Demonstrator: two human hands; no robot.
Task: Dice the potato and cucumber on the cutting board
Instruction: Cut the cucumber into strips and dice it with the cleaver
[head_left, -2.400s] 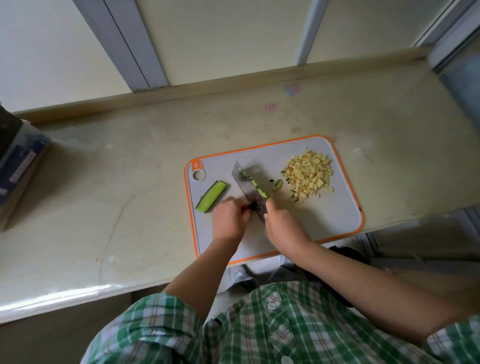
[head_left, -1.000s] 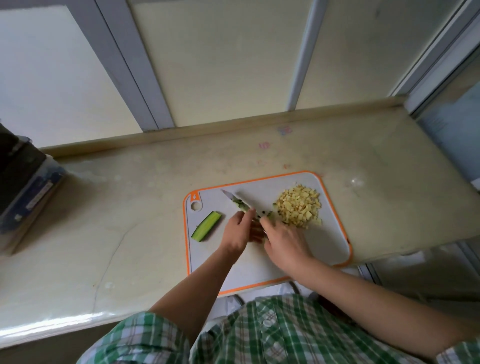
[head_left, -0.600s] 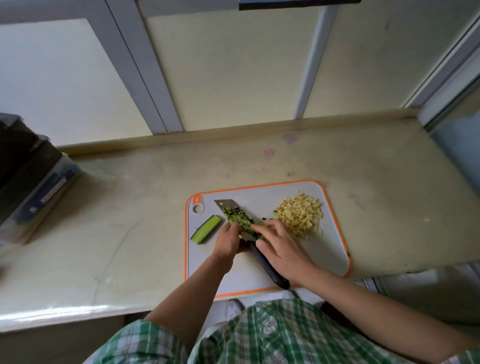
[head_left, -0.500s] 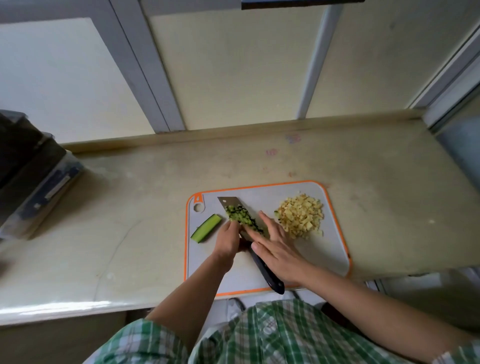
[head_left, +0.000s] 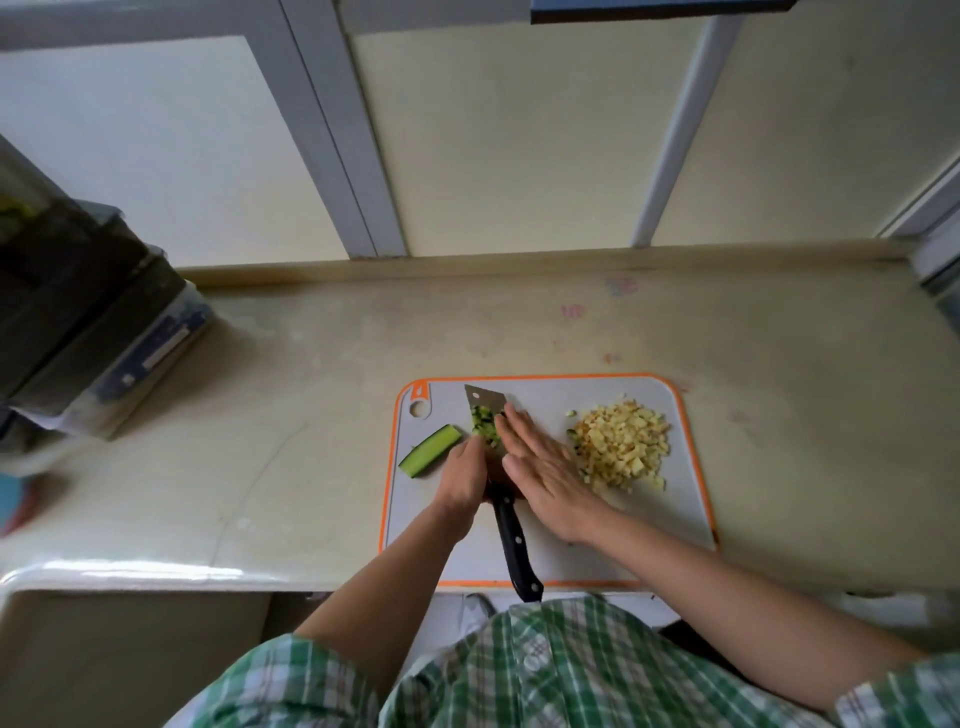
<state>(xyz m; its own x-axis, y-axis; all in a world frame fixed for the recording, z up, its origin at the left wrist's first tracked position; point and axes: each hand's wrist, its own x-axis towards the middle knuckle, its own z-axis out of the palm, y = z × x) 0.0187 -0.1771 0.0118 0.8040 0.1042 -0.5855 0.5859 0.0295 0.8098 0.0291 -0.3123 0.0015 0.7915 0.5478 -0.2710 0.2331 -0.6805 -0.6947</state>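
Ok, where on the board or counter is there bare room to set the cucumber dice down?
Bare board lies near the front edge, right of the knife handle, below the potato dice. The counter is open left of the board, and behind it. The board's middle is crowded: left hand, right hand, blade with cucumber dice, cucumber strip.

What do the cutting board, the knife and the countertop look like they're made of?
Cutting board: probably plastic, matte grey with a moulded orange rim. Knife: a shiny metal blade, likely steel; glossy black handle with pale rivets, plastic or wood. Countertop: looks like polished stone, cream with faint veins and a glossy front edge.
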